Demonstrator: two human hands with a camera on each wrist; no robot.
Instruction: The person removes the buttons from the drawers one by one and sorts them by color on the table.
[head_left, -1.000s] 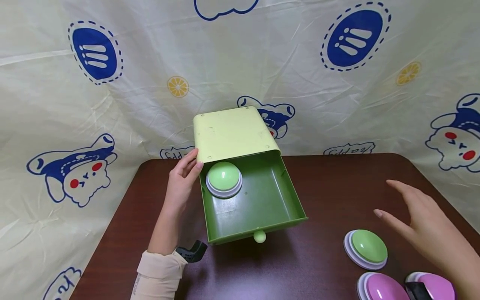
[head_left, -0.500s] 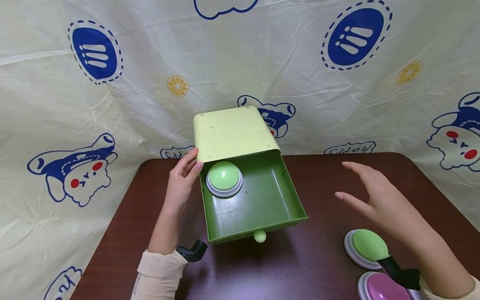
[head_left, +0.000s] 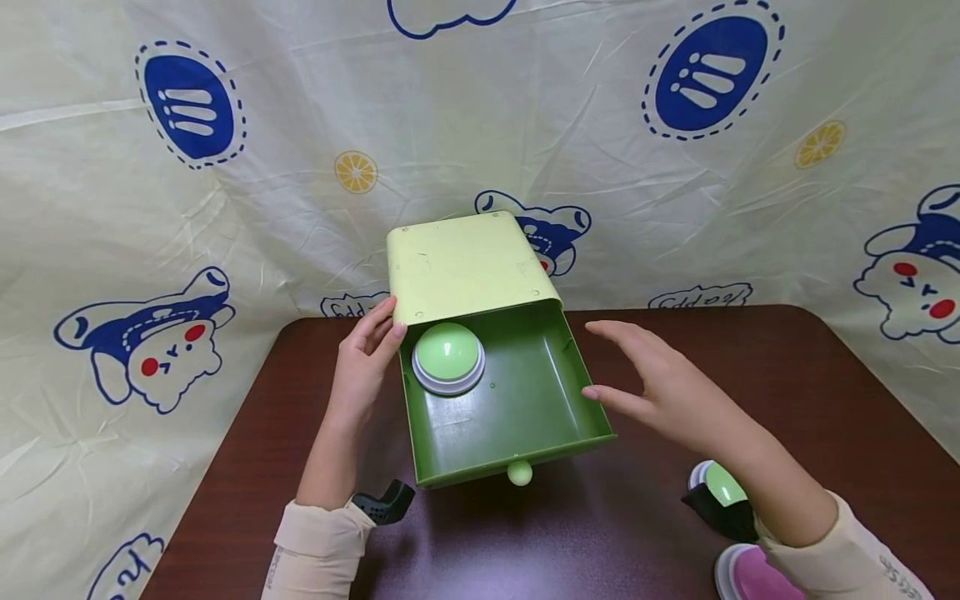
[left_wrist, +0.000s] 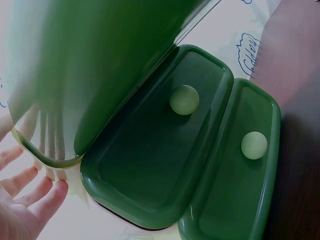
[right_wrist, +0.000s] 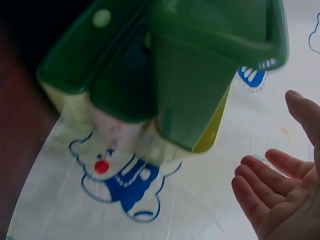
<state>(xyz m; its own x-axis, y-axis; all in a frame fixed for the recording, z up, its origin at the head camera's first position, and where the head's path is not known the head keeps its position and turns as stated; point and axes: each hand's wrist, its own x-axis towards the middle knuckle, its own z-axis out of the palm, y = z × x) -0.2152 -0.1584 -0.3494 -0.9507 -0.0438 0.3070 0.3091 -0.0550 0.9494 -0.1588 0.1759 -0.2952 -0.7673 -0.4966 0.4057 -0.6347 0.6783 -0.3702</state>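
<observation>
A small chest of drawers has a pale yellow-green top (head_left: 468, 267) and a green drawer (head_left: 517, 408) pulled out at the front. In the drawer's back left corner sits a green dome button (head_left: 447, 354) with a whitish base. My left hand (head_left: 363, 362) touches the chest's left front corner; its fingers look fairly straight in the left wrist view. To the right of the drawer my right hand (head_left: 667, 383) hovers with extended fingers, its thumb tip close to the drawer's side wall. The right wrist view shows that hand (right_wrist: 280, 200) holding nothing.
Two shut lower drawers with round knobs, one knob (left_wrist: 184, 100) above another (left_wrist: 254, 145), appear in the left wrist view. A second green dome button (head_left: 726, 482) and a pink one (head_left: 761, 575) lie at front right, partly covered by my right arm. A patterned sheet (head_left: 285, 217) hangs behind the table (head_left: 645, 517).
My right hand has moved left across the table to the drawer's right side, its arm now covering part of the buttons. The left hand, chest and drawer stay put.
</observation>
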